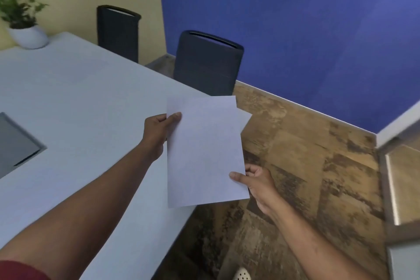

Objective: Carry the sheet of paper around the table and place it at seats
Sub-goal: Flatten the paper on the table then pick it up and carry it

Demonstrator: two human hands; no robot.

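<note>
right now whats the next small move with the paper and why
Probably carry the top sheet forward toward the near chair. Both the left hand and right hand hold it above the table edge, with no paper visible at that seat.

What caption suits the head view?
Both hands, left and right, hold paper beside a white table.

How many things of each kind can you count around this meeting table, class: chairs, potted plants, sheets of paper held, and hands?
Chairs: 2 (far chair, near chair)
Potted plants: 1 (plant)
Sheets of paper: 2 (front sheet, back sheet)
Hands: 2 (left hand, right hand)
Total: 7
</note>
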